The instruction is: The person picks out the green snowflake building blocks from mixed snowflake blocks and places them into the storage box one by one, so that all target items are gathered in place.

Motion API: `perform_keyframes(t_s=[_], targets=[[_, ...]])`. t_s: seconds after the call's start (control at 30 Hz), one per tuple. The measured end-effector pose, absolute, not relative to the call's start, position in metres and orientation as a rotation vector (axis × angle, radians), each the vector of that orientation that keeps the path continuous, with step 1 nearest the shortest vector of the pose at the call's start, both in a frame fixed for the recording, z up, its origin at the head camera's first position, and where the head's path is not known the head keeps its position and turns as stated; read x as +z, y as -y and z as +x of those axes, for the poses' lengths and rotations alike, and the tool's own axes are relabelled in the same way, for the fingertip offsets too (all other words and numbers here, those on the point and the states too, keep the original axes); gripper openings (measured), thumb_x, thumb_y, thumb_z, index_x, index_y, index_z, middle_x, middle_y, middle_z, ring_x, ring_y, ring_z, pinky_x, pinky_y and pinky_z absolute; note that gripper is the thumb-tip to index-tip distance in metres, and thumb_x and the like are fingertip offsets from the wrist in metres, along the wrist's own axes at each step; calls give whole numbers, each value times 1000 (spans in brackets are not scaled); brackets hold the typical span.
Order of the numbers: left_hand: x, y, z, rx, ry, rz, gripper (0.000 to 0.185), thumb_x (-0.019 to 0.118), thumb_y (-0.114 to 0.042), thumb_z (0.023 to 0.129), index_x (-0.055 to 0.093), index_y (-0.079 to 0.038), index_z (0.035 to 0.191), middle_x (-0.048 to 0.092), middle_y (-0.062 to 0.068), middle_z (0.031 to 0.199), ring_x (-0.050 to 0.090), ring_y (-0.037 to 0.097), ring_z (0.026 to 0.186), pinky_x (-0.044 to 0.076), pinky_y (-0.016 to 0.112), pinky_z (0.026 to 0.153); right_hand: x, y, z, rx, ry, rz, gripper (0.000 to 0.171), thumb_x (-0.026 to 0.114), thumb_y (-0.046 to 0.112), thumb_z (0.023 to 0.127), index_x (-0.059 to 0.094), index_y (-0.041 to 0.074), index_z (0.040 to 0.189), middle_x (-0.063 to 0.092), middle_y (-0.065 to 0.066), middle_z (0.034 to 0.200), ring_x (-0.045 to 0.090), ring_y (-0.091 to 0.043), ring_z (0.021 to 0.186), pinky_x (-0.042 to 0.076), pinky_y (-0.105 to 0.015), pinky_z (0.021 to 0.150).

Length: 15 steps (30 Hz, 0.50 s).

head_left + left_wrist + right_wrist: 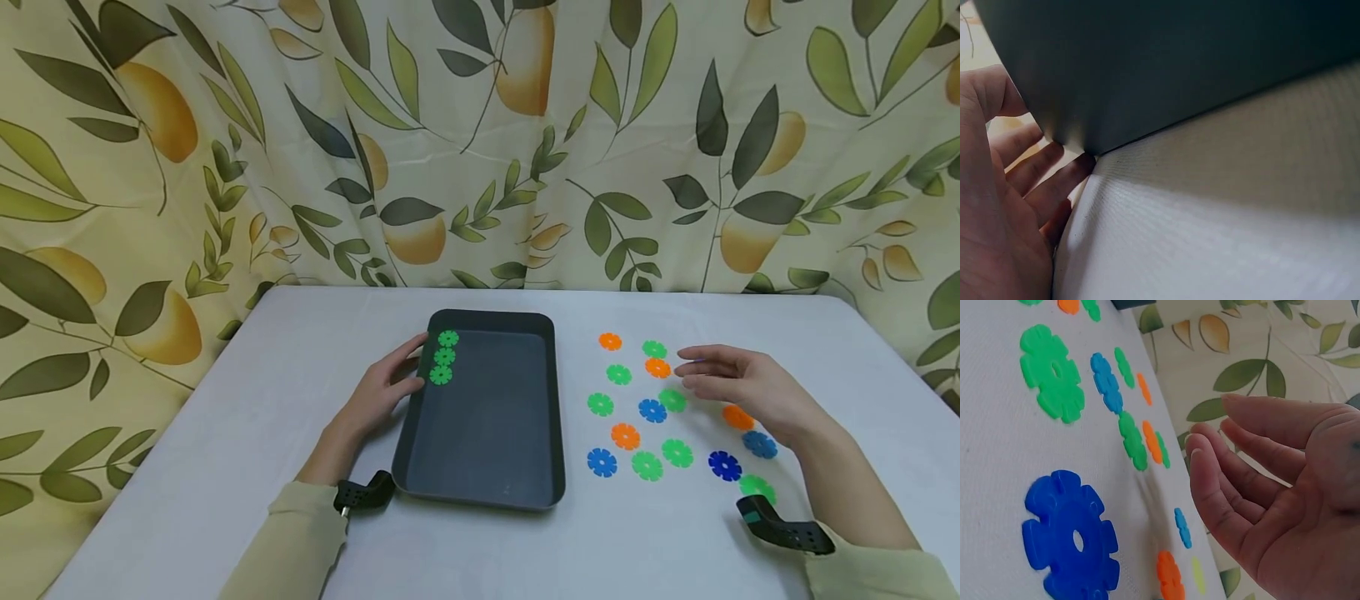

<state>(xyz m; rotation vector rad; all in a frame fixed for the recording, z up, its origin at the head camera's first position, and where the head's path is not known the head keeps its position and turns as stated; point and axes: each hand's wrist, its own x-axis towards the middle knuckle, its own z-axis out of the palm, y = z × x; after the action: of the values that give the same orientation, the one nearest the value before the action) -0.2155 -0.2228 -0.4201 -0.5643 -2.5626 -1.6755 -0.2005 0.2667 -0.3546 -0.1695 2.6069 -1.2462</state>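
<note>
Head view, no writing, left hand on tray

A table under a plain white cloth fills the lower part of the head view. Behind its far edge and past both far corners hangs 1 curtain printed with green leaves and yellow fruit.

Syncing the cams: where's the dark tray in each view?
Head: tray at table centre, left hand on its left rim.
Left wrist: tray wall fills the top, fingers at its corner.
Right wrist: not clearly in it.
Shared landmark: white tablecloth.
</note>
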Motion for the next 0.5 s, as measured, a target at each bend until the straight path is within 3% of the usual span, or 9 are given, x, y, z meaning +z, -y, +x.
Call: perform_keyframes(t_s=[0.13, 0.33, 0.5], targets=[[-419, 222, -215, -1680, 2558, -564, 65, 59, -8, 94, 40, -8, 155, 38, 12, 158, 44, 39, 138, 31, 56, 112, -356, -269, -202, -1237, -2608, -181, 60, 63, 28, 100, 43, 0, 149, 59, -23, 136, 58, -8, 109, 50, -28, 86], [-419, 222, -215, -1688, 2547, -566, 65, 59, -7, 93, 40, -8, 155, 38, 13, 158, 45, 40, 137, 31, 56, 112, -358, -270, -203, -1242, -2593, -191, 60, 63, 27, 100, 42, 0, 149, 58, -24, 137, 56, -29, 120, 50, -27, 85], [-419, 222, -213, -1693, 2546, -569, 64, 59, -6, 94, 40, -6, 155, 38, 15, 158, 44, 40, 138, 31, 57, 112, -362, -270, -201, -1238, -2581, -188, 60, 65, 25, 99, 44, -3, 148, 58, -25, 136, 55, -35, 120, 52, -26, 82]])
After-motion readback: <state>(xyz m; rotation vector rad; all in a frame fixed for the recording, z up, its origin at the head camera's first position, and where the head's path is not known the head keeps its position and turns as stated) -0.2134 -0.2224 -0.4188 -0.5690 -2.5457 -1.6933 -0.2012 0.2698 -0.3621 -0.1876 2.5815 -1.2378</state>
